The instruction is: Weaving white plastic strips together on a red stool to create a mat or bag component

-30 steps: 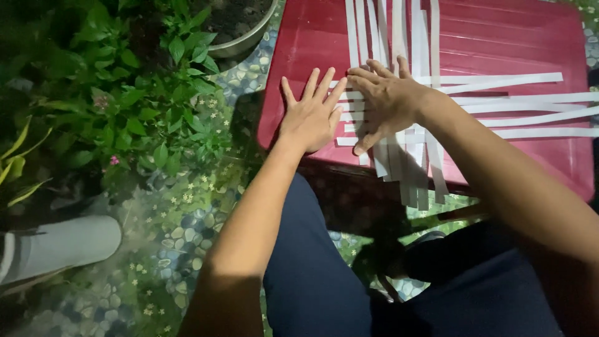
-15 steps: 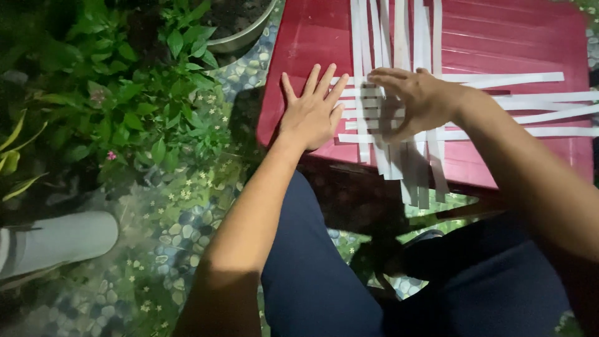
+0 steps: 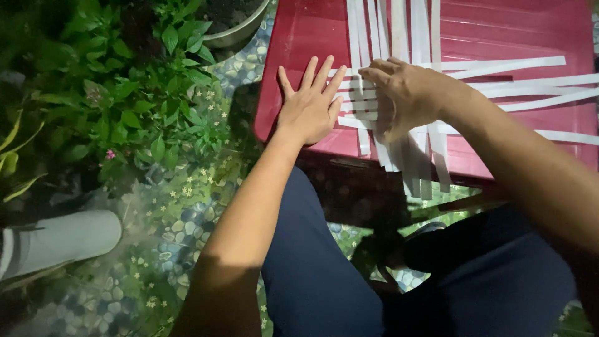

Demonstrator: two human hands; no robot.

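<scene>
White woven strips (image 3: 399, 118), red table (image 3: 299, 37)

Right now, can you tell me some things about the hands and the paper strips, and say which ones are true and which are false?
1. The left hand lies flat with its fingers spread on the red table. True.
2. The right hand holds a pair of scissors. False: it rests on the white paper strips with nothing else in it.
3. The strips cross each other, some running away from the person and some sideways. True.
4. The strips are green. False: they are white.
5. Leafy green plants grow to the left of the table. True.
</scene>
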